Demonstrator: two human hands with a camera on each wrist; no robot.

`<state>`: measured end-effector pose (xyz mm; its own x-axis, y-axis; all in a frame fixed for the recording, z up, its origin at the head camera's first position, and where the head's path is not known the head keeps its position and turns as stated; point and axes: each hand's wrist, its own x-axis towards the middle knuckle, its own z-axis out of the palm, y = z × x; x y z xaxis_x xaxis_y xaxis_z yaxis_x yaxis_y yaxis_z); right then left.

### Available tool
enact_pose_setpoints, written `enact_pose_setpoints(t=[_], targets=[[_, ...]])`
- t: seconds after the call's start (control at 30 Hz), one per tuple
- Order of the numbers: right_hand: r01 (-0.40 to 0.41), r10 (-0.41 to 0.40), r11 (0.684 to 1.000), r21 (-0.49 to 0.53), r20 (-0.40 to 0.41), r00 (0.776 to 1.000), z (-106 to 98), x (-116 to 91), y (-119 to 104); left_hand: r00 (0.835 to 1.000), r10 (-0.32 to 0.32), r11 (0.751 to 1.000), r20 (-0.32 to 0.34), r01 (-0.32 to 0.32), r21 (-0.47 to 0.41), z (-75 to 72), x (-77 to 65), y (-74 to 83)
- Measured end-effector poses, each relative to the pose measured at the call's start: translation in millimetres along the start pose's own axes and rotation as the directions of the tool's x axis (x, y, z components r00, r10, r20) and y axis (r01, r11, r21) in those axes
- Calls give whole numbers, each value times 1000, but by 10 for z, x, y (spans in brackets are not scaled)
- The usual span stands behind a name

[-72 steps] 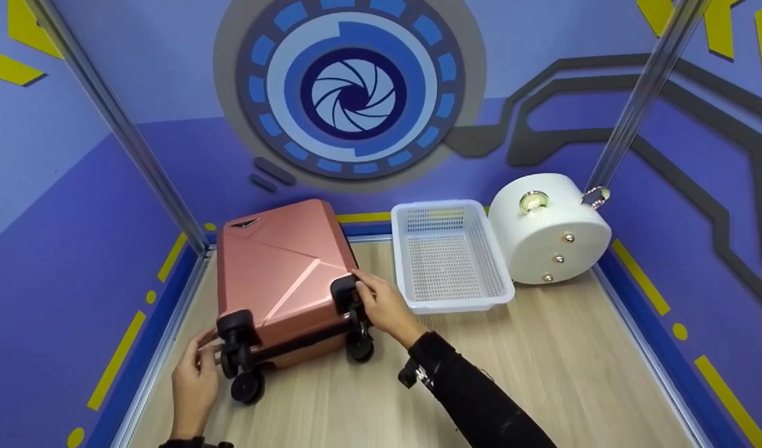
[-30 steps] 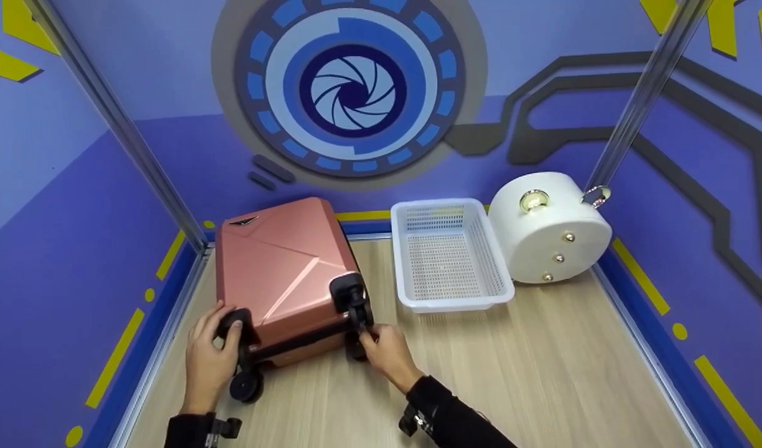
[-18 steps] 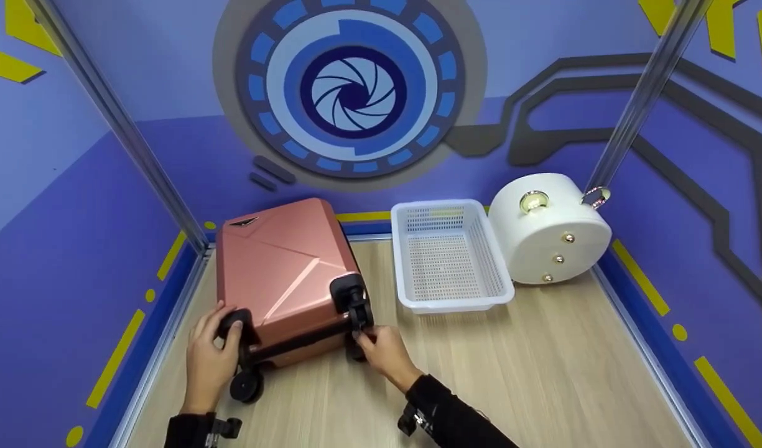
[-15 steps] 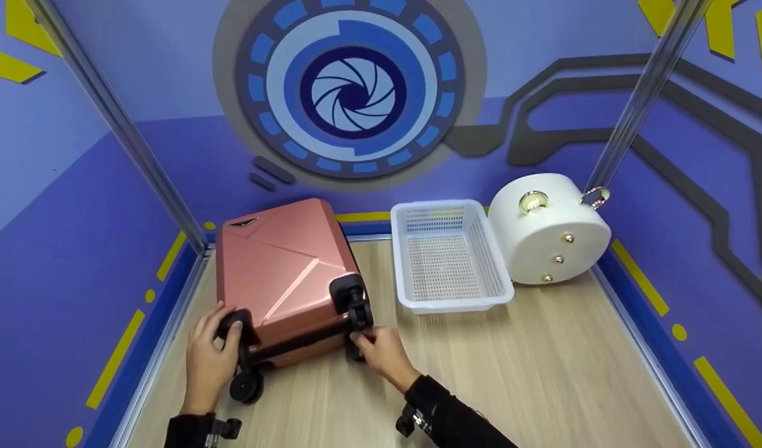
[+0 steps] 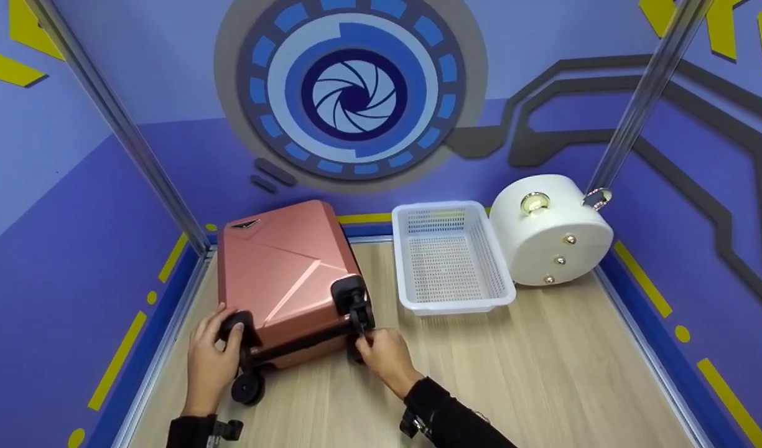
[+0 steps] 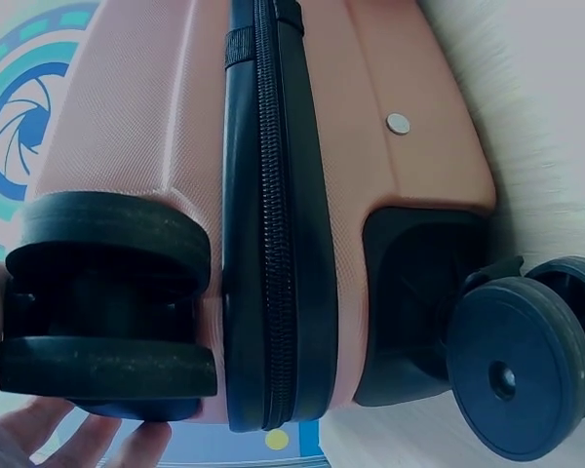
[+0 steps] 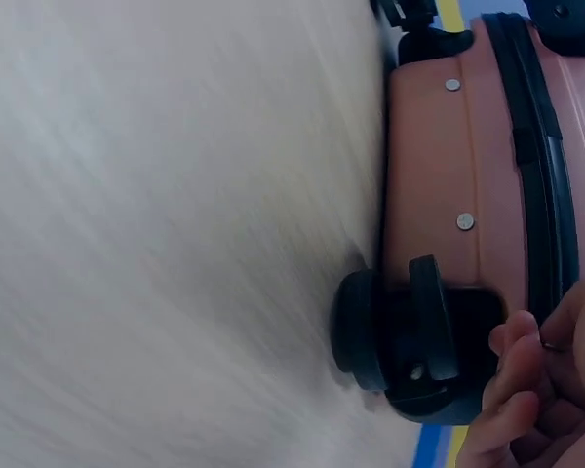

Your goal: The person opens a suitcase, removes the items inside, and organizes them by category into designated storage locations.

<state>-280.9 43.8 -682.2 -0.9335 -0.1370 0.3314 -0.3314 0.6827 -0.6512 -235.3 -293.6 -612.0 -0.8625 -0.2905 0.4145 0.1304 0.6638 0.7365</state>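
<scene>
A rose-pink hard-shell suitcase lies flat at the left, its wheeled end towards me. My left hand grips the black wheel housing at its near left corner, thumb on top; in the left wrist view the fingers curl behind the upper wheel. At the near right corner my right hand has curled fingers and pinches at the zipper, just below the upper wheel. In the right wrist view that hand is beside the black zipper band; the pull between its fingertips is mostly hidden.
A white perforated plastic basket stands right of the suitcase. Beyond it, a rounded white case with gold studs and ring handles touches the back right corner. Purple-blue walls enclose the wooden surface on three sides.
Since the earliest frame, my left hand has moved up onto the left wheel housing and gripped it. My right hand has dropped from the right housing to the zipper beneath it. The suitcase stays put.
</scene>
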Motion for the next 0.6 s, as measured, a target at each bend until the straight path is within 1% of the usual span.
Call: enact_pose_setpoints(t=[0.07, 0.13, 0.27, 0.43, 0.6], targets=[[61, -63, 994, -85, -16, 998, 3, -26, -21, 1000, 3, 1000, -8, -3, 3, 5, -7, -9], [113, -118, 982, -149, -22, 993, 5, -45, -52, 1000, 8, 1000, -12, -8, 9, 8, -9, -15], [198, -202, 955, -223, 3, 979, 14, -76, -122, 1000, 9, 1000, -21, -8, 19, 2, -12, -16], [281, -275, 914, -292, 64, 959, 64, -107, -211, 999, 9, 1000, -40, -9, 10, 17, -24, -25], [332, -316, 879, -343, 103, 943, 137, -123, -316, 998, 20, 1000, -54, -20, 11, 42, -19, -22]])
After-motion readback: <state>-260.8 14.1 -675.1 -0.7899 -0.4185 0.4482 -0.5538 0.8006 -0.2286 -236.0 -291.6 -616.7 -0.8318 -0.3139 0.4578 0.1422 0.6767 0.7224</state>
